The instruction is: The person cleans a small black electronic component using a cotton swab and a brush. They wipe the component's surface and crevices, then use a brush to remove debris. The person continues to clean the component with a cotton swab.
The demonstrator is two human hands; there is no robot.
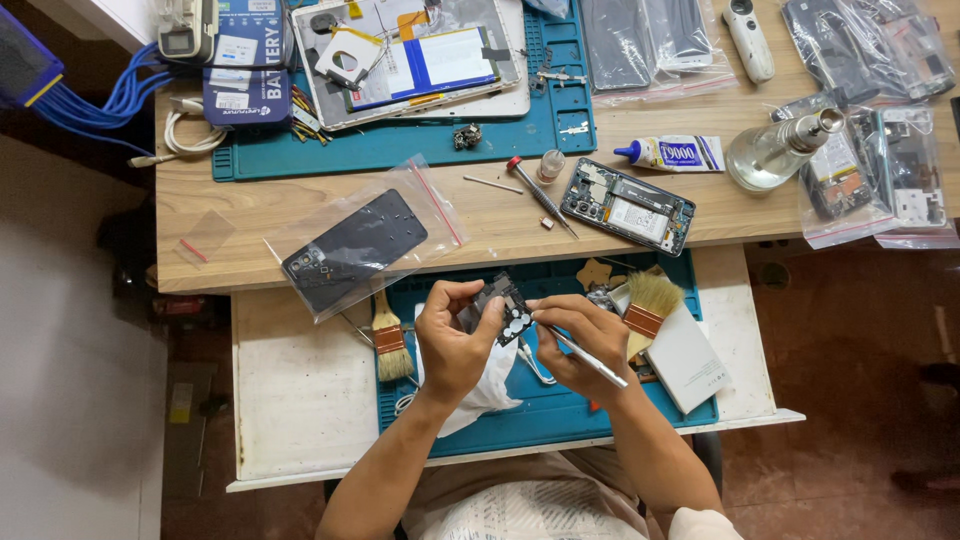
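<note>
Two clear bags (370,240) — one holds dark phone; left hand (452,340) grips component (500,305), right hand (580,345) tweezers (590,360).

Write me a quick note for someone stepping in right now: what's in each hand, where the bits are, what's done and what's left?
Left hand: fingers grip a small dark phone part, held above the blue mat.
Right hand: holds metal tweezers, tips at the part.
Nearby: opened phone and screwdriver on the wooden desk; black back cover in a plastic bag; brushes beside the hands.
Done: phone opened, part out.
Left: phone open, cover still off.
</note>
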